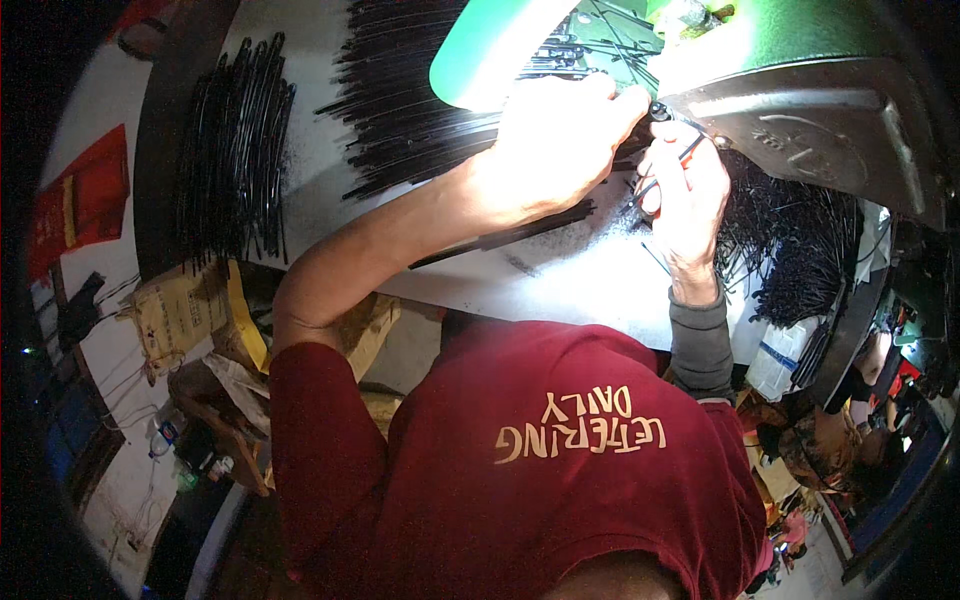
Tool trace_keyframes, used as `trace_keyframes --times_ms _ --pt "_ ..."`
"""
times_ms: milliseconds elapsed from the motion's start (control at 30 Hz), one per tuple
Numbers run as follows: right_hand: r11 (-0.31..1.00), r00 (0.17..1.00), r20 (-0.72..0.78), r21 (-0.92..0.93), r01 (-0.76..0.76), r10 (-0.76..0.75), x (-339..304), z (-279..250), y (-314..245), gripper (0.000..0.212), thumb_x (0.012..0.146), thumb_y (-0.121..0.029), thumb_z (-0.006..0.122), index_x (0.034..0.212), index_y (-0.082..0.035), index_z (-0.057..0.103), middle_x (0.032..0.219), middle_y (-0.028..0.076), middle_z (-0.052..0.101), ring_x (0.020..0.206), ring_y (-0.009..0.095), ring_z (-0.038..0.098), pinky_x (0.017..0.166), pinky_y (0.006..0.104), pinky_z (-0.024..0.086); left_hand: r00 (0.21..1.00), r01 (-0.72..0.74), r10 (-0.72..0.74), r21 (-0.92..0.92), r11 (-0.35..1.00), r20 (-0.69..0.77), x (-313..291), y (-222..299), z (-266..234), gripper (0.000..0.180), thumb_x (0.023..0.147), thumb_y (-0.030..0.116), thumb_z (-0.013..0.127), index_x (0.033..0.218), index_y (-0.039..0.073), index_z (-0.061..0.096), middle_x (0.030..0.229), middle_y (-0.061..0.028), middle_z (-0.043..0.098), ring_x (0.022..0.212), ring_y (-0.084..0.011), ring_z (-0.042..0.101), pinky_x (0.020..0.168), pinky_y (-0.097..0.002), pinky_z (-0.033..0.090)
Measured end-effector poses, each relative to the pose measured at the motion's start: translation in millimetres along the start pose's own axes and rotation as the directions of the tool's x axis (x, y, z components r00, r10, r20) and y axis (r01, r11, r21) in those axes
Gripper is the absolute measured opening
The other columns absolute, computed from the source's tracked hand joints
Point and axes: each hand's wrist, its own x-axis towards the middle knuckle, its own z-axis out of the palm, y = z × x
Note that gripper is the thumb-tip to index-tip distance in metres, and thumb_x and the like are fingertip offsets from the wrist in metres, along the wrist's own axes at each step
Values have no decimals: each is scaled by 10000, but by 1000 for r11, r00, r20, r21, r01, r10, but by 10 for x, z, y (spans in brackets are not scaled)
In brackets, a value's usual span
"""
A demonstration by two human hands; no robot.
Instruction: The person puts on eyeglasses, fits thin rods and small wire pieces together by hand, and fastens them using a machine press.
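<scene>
Under a bright lamp, my left hand is curled with its fingertips pinched beside a small dark part at the edge of a green machine; what they grip is hidden by glare. My right hand is closed around a thin black rod, just below the machine's grey metal cover. Both hands nearly meet at the dark part. Left of my left hand lies a broad layer of long thin black rods. A few more rods rest under my left forearm.
A separate bundle of black rods lies at the table's left. A tangled heap of black rods sits right of my right hand, with a white packet near it. Cardboard stands below the table's left edge. The lamp's green shade hangs close above my left hand.
</scene>
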Motion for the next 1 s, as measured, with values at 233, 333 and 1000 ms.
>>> trace_keyframes --times_ms 233,333,1000 --pt "999 999 35 37 16 -17 -14 -49 0 188 951 -117 560 1071 27 575 775 53 604 551 31 516 461 172 411 999 -22 24 41 999 -45 56 35 -43 260 779 -3 681 1017 -9 577 705 -76 573 558 -197 548 471 -311 436" --pt "1000 999 44 11 4 -5 -9 -50 28 198 956 -128 551 1082 24 574 789 54 605 558 30 514 463 171 409 998 -32 36 72 997 -49 49 2 -12 253 780 1 682 1010 2 576 696 -70 564 543 -188 530 461 -310 422" --pt "998 999 17 -55 -30 31 -14 -9 36 168 957 -140 552 1008 18 579 753 43 597 528 32 496 440 176 396 994 -61 67 75 995 -86 15 33 -50 380 752 -6 665 1113 -18 545 809 -100 603 576 -198 565 471 -316 450"
